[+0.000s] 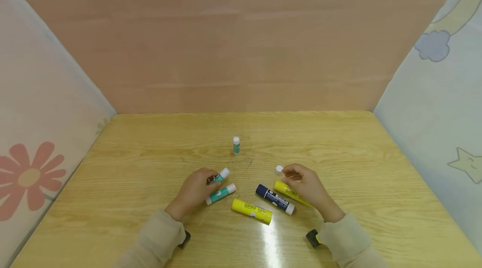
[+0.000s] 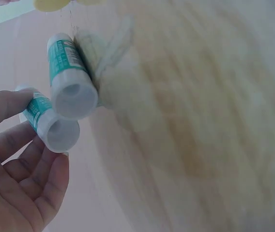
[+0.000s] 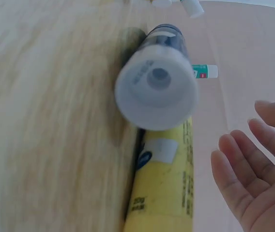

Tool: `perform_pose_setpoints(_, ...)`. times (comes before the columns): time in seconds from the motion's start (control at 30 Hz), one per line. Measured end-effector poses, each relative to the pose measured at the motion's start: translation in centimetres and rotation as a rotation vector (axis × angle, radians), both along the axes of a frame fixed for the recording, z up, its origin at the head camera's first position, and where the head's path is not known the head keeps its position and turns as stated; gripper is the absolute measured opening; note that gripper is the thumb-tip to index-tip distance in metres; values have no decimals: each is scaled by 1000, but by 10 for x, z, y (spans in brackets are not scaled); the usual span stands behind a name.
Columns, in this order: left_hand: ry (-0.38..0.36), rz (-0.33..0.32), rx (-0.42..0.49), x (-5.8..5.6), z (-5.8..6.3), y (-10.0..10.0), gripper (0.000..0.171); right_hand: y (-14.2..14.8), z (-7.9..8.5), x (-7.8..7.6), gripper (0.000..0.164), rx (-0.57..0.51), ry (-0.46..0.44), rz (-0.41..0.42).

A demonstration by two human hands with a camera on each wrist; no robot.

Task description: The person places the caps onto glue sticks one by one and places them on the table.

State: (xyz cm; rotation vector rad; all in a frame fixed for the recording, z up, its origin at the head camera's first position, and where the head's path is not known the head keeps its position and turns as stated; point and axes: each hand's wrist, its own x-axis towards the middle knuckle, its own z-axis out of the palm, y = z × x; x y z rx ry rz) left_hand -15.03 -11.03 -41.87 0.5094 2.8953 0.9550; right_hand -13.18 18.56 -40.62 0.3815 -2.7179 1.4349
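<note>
My left hand pinches a teal glue stick with white ends between thumb and fingers. In the left wrist view, the thumb lies over that glue stick's teal label. A second teal glue stick lies right beside the hand on the table. My right hand hovers over the yellow glue stick, hiding part of it. By its fingertips is a small white cap-like piece. In the right wrist view, the right hand's fingers are loosely bent, and nothing shows between them.
A dark blue glue stick with a white end and another yellow glue stick lie near the front. One small teal glue stick stands upright farther back. Panels enclose the wooden table at the back and sides.
</note>
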Motion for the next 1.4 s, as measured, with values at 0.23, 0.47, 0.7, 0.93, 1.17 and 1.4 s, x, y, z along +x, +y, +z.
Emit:
perform_pose_setpoints(0.23,-53,2,-43,0,0,-5,21,7,-3,-3,22,44,18,13)
perform_pose_setpoints(0.47,-67,8,-87,1,1,-8,19,16,-6,-5,23,81,14,31)
perform_pose_setpoints(0.7,-66,15,-136,0,2,-7,19,18,-8,-7,22,83,-2,39)
perform_pose_setpoints(0.93,-81,11,-166,0,2,-8,7,20,-8,-14,20,127,26,68)
perform_pose_setpoints(1.17,-73,-4,-181,1,2,-10,10,20,-7,-21,19,203,26,98)
perform_pose_setpoints(1.4,-87,-6,-181,0,2,-9,11,20,-6,-24,20,262,8,114)
